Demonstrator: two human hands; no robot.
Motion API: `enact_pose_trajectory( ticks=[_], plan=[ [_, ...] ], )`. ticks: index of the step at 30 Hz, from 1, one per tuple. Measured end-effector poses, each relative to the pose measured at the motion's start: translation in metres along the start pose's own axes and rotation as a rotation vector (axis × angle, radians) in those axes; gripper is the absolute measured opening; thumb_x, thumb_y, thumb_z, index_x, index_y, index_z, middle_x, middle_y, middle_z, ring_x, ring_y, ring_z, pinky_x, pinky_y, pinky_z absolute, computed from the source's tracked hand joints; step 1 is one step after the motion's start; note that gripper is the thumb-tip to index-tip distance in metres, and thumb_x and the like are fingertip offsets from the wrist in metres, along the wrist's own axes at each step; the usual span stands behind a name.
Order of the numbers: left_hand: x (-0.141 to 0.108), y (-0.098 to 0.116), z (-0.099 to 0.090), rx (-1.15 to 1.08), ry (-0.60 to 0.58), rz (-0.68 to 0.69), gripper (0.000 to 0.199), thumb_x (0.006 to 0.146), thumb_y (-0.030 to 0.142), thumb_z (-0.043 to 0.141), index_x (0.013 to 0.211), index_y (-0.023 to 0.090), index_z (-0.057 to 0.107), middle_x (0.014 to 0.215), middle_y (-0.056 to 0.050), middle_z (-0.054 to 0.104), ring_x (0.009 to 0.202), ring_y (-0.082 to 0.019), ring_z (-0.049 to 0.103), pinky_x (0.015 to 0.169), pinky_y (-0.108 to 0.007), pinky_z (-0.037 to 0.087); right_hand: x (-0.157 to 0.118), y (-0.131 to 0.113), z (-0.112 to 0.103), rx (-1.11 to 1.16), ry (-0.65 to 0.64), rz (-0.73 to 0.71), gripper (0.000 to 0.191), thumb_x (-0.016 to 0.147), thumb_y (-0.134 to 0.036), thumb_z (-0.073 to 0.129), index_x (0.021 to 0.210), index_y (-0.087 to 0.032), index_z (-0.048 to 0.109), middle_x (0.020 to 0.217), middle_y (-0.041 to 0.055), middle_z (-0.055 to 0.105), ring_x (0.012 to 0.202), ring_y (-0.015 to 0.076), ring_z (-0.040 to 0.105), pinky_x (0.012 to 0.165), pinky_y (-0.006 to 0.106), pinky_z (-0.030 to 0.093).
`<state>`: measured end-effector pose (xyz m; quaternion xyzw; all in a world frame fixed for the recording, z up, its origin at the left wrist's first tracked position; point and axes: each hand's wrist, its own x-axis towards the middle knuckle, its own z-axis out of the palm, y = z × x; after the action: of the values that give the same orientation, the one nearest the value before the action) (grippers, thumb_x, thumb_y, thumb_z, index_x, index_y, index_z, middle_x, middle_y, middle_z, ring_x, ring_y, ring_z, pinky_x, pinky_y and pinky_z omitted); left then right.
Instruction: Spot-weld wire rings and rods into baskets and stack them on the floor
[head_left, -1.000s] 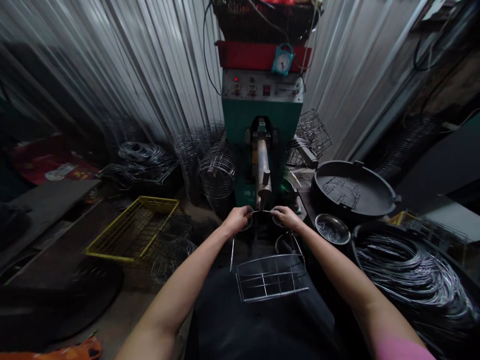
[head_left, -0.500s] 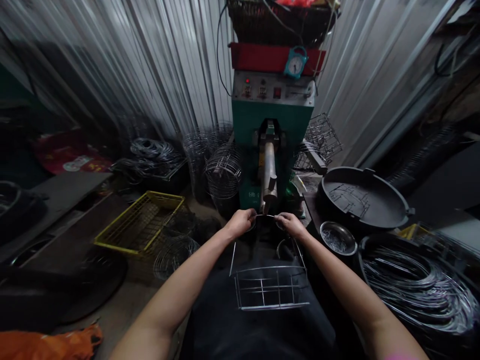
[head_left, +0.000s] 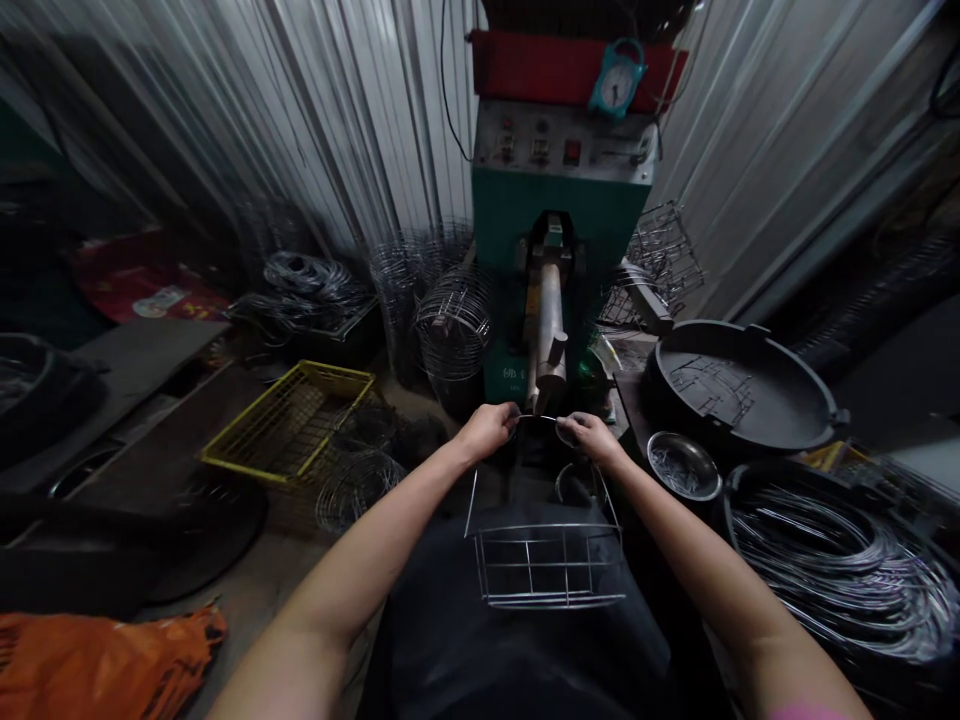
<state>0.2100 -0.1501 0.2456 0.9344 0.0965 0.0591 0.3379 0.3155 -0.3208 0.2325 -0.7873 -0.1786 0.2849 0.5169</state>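
Left hand (head_left: 491,430): pinching wire basket (head_left: 529,565) by rim
Right hand (head_left: 591,437): pinching same rim, beneath electrode (head_left: 552,372)
Panel lamp (head_left: 508,125): lit earlier, now dark; perhaps mid-weld

A spot welder (head_left: 551,295) stood upper centre; a wire rack (head_left: 529,567) hung lower centre; a mesh crate (head_left: 337,378) lay centre left; wire coils (head_left: 862,575), lower right.

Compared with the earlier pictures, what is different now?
The red light on the panel has gone out; the machine appears higher and farther right as the view shifted. The left hand and right hand still hold the wire rack.
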Motion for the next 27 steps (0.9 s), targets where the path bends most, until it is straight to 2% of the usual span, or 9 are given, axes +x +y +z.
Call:
enact_pose_trajectory(
  ticks=[9,15,21,27],
  plan=[
    [0.001,0.0025,-0.0018,-0.023,-0.011,-0.033,0.019,0.08,0.021,0.045,0.085,0.013,0.061,0.072,-0.005,0.064,0.067,-0.015,0.057,0.059,-0.022,0.04,0.0002,-0.0007,0.0,0.015,-0.013,0.008,0.032,0.066,-0.046,0.056,0.061,-0.017,0.044,0.041,-0.009,0.035,0.029,0.003,0.029,0.028,0.015,0.02],
    [0.0016,0.0058,-0.0049,0.043,-0.032,-0.071,0.021,0.08,0.023,0.045,0.081,0.012,0.063,0.07,-0.005,0.062,0.064,-0.015,0.055,0.059,-0.023,0.039,0.0042,0.0038,0.0004,0.031,-0.017,0.001,0.031,0.066,-0.045,0.056,0.06,-0.017,0.044,0.042,-0.0085,0.036,0.03,0.0032,0.03,0.027,0.015,0.019],
    [0.0036,0.0036,-0.0044,0.146,-0.065,-0.053,0.026,0.081,0.026,0.043,0.077,0.011,0.064,0.071,-0.007,0.063,0.064,-0.016,0.055,0.058,-0.024,0.037,0.0063,0.0072,-0.0005,0.035,-0.009,-0.016,0.029,0.067,-0.042,0.057,0.061,-0.017,0.046,0.044,-0.0079,0.038,0.031,0.0029,0.032,0.028,0.015,0.021],
    [0.0054,0.0006,-0.0038,0.133,-0.08,-0.045,0.024,0.08,0.025,0.044,0.077,0.012,0.064,0.073,-0.007,0.064,0.066,-0.016,0.055,0.059,-0.024,0.037,0.005,0.003,0.0003,0.025,-0.019,0.016,0.029,0.068,-0.043,0.057,0.061,-0.016,0.047,0.044,-0.0074,0.039,0.03,0.0028,0.031,0.027,0.015,0.02]
  ],
)
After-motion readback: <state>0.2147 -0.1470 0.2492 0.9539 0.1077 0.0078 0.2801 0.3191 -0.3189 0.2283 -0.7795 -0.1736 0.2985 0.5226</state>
